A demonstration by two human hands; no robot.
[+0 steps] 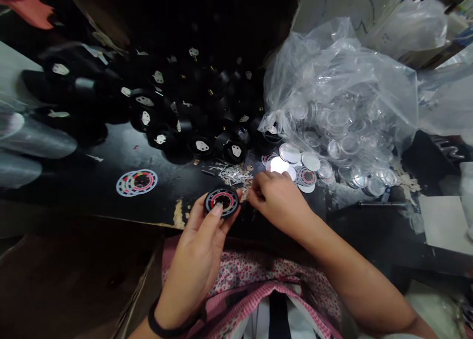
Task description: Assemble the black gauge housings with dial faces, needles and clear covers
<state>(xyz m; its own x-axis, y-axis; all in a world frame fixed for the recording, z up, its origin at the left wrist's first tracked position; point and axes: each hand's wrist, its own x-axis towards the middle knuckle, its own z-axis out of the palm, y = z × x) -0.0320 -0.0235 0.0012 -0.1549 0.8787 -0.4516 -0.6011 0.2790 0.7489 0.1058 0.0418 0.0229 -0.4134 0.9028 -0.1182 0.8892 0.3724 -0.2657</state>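
Observation:
My left hand [201, 243] grips a round black gauge [222, 201] with a red, white and black dial face, thumb across its lower rim, just above the near edge of the black table [111, 156]. My right hand [275, 197] is right of the gauge, fingers pinched together beside a scatter of tiny pale needle parts [236, 174]. What the pinch holds is too small to make out.
A heap of black gauge housings [185, 107] fills the back of the table. Printed dial faces [136, 182] lie at the left. A clear plastic bag of round lenses [343, 112] spills discs [301, 164] at the right. White paper [445, 223] lies far right.

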